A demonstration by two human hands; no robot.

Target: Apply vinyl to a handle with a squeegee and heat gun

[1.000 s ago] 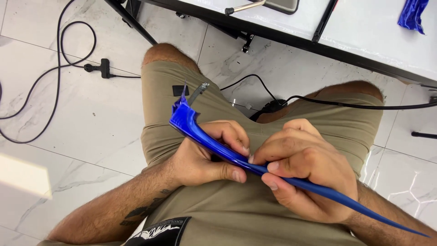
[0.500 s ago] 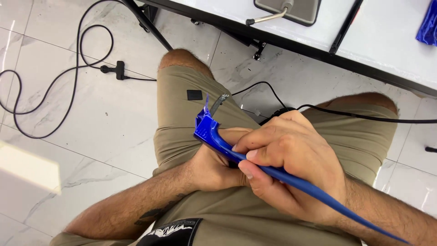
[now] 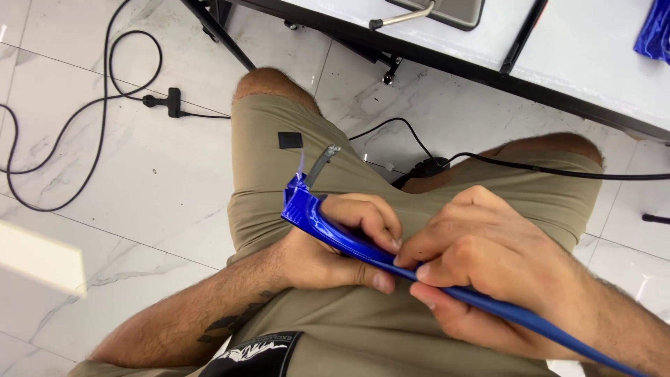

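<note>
A long, thin blue plastic piece [image 3: 328, 227] lies across my lap, with its wide curled end up at the left and its narrow tail running to the lower right corner. My left hand [image 3: 335, 244] grips it near the wide end, fingers wrapped over the top. Just to the right, my right hand [image 3: 488, 265] pinches the narrow part between thumb and fingers. A small grey metal tool tip [image 3: 322, 162] sticks out past the wide end. I sit in khaki shorts [image 3: 279, 160].
A black cable [image 3: 77, 132] with an inline plug loops over the white marble floor at the left. A white table [image 3: 593, 49] with a black edge crosses the top, with a grey device [image 3: 440, 8] and a blue item [image 3: 654, 31] on it. More black cables run under it.
My right hand has slid a little to the right along the blue piece, uncovering my left fingers. The view has shifted slightly; the blue piece stays across my lap.
</note>
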